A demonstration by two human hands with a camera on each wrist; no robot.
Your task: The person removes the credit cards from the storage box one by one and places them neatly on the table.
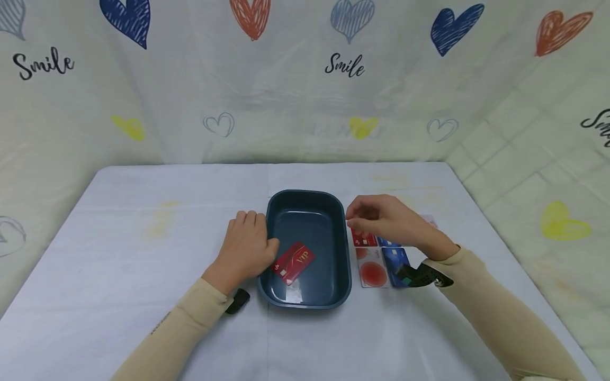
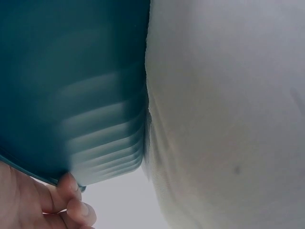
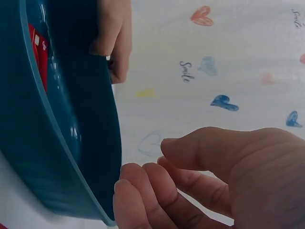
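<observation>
A dark teal plastic bin (image 1: 310, 300) stands on the table. My left hand (image 1: 247, 244) grips its left rim, the thumb over the inside and the fingertips against the outer wall in the left wrist view. A red VIP card (image 1: 296, 262) lies tilted inside the bin, near that hand. My right hand (image 1: 388, 219) hovers by the right rim with loosely bent fingers; the right wrist view shows nothing held between thumb and fingers. Below it lie a red card (image 1: 364, 239), a blue card (image 1: 388, 243), a white card with red circles (image 1: 373, 271) and another blue card (image 1: 395, 264).
A white cloth covers the table (image 1: 143, 296). Behind it hangs a pale sheet (image 1: 286, 95) printed with hearts and "Smile". Part of a pinkish card (image 1: 430, 219) shows past the right wrist, which partly hides the cards there.
</observation>
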